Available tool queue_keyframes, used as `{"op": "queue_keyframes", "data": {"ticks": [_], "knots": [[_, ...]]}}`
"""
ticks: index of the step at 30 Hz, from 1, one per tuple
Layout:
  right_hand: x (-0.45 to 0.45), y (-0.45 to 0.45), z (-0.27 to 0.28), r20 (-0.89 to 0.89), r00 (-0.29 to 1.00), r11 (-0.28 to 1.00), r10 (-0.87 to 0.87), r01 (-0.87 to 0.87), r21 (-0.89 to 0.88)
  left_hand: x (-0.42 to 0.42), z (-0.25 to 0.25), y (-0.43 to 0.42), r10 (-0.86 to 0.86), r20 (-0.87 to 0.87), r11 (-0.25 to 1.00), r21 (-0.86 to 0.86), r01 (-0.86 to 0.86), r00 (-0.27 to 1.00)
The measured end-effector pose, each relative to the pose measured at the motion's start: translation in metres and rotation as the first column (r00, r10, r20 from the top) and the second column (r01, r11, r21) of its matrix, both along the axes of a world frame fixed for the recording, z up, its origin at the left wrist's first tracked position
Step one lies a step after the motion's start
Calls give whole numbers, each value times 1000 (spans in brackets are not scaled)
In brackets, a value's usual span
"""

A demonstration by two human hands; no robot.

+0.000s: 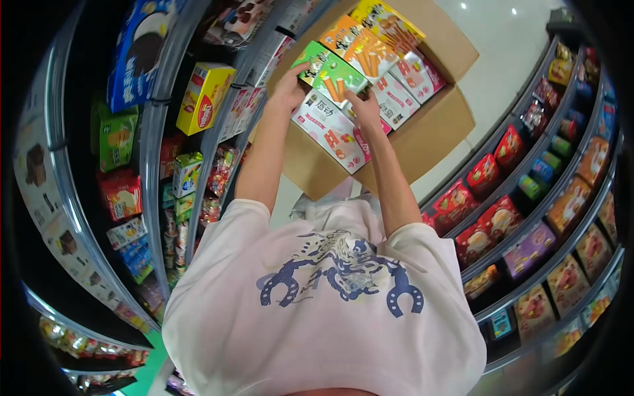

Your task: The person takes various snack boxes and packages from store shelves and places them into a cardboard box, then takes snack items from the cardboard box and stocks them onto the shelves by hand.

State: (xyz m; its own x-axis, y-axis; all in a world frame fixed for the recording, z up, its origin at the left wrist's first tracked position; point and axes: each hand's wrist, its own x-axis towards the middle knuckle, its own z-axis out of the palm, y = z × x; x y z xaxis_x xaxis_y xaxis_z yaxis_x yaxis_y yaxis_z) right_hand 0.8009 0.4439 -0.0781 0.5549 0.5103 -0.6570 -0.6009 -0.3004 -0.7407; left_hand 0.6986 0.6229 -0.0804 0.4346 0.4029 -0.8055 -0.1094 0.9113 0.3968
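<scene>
A large open cardboard carton holds several snack boxes. My left hand grips the left end of a green snack box. At that box's right end, my right hand has its fingers closed on the edge. The green box lies tilted over a white and pink box. Directly behind it is an orange box, with a yellow box farther back. More white and pink boxes sit at the carton's right side.
Shelves with packaged snacks curve along both sides. A yellow box and a blue package stand on the left shelves. Red packages line the right shelf. Pale floor shows beyond the carton.
</scene>
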Motion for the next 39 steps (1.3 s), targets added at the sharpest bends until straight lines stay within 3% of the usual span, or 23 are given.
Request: {"op": "queue_keyframes", "data": {"ticks": [3,6,7,12,13,17,25,29,34,36,39], "knots": [[-3,-1,-1,91,995,997,-36,29,74,-4,-4,2,-43,27,999,-1,43,999],[-7,-3,-20,155,988,1000,22,-24,11,-8,-4,1,-74,38,997,29,73,996],[-3,-5,2,57,998,996,-9,4,88,-8,-1,-1,-78,37,997,32,77,996],[-4,-13,1,-43,999,983,5,3,184,-5,5,-7,-102,25,989,114,99,994],[-3,-15,7,-64,998,978,11,3,210,-4,9,-10,-134,-41,974,179,139,990],[-2,-24,26,-69,995,986,67,-55,160,1,32,-24,-158,-110,932,312,185,981],[-8,-45,40,9,985,980,174,-174,100,-9,53,-41,-37,-44,918,392,52,998],[-13,-67,29,245,931,951,269,-297,87,-22,73,-47,36,110,899,430,-80,993],[0,-102,40,210,900,907,383,-410,101,-53,98,-69,154,197,894,389,-221,968],[5,-113,46,190,891,891,412,-438,123,-68,103,-85,175,150,883,413,-222,973],[8,-117,47,21,921,893,389,-382,237,-81,112,-120,177,124,886,411,-213,976]]}}
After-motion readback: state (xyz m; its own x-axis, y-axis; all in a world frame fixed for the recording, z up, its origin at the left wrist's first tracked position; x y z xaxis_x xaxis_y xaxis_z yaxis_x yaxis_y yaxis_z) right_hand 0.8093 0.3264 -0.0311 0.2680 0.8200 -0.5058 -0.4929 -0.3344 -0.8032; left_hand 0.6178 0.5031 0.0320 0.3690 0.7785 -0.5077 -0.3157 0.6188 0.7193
